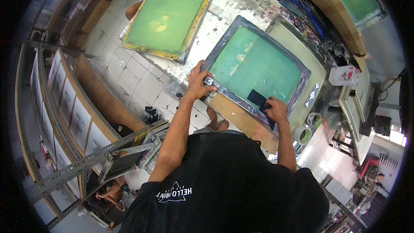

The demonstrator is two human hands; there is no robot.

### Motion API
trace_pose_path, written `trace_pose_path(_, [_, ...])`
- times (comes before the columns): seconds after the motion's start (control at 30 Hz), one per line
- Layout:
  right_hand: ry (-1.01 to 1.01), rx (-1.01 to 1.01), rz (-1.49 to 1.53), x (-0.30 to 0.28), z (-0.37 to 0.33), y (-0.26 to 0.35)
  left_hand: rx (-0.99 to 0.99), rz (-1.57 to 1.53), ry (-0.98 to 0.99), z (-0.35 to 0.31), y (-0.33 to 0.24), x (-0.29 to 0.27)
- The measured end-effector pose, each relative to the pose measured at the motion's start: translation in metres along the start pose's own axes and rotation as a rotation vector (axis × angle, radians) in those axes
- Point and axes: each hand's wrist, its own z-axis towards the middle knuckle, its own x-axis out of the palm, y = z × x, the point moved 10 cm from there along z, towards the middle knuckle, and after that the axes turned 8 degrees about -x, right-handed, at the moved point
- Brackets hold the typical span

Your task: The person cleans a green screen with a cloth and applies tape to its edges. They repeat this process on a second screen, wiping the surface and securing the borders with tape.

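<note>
A silk-screen printing frame [258,69] with green mesh, pale printed artwork and a dark, ink-stained border lies tilted on the work table in front of me. My left hand [199,85] grips its near left corner, thumb and fingers around the border beside a small shiny piece. Over the near right part of the mesh, my right hand [276,110] has its fingers closed on a dark piece of cloth [257,97]. One flap of that piece rests on the mesh and a dark strip hangs by the border. What lies under the frame is mostly hidden.
A second green screen frame [170,19] with a yellow-stained border lies at the far left of the table. Round containers [303,134] with green contents stand to the right. Metal racking with printed boards [75,116] fills the left. Other people are partly visible at the left.
</note>
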Motion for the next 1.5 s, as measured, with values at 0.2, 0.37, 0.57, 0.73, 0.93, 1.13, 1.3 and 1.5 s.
trace_pose_path(0.2, [-0.068,-0.164,0.127,0.043,0.133,0.082,-0.068,-0.023,0.023,0.001,-0.002,-0.001])
trace_pose_path(0.37, [-0.242,-0.111,0.249,0.06,0.205,0.134,-0.06,-0.07,-0.024,0.001,-0.002,-0.001])
trace_pose_path(0.57, [-0.154,-0.201,0.358,0.07,0.205,0.143,-0.087,-0.064,-0.036,-0.001,-0.002,-0.006])
trace_pose_path(0.73, [0.001,-0.274,0.419,0.078,0.206,0.159,-0.074,-0.052,-0.031,0.0,0.0,-0.003])
trace_pose_path(0.93, [0.225,-0.254,0.065,0.068,0.168,0.144,-0.084,-0.032,-0.006,0.0,-0.003,-0.002])
trace_pose_path(1.13, [0.335,0.223,-0.228,0.011,0.035,0.04,-0.083,-0.012,0.0,-0.004,0.004,0.001])
trace_pose_path(1.3, [0.454,0.325,-0.417,-0.007,-0.034,-0.015,-0.095,-0.009,0.013,-0.004,0.003,0.005])
trace_pose_path(1.5, [0.583,0.215,-0.443,-0.013,-0.031,-0.006,-0.094,-0.012,0.015,0.0,0.003,0.003])
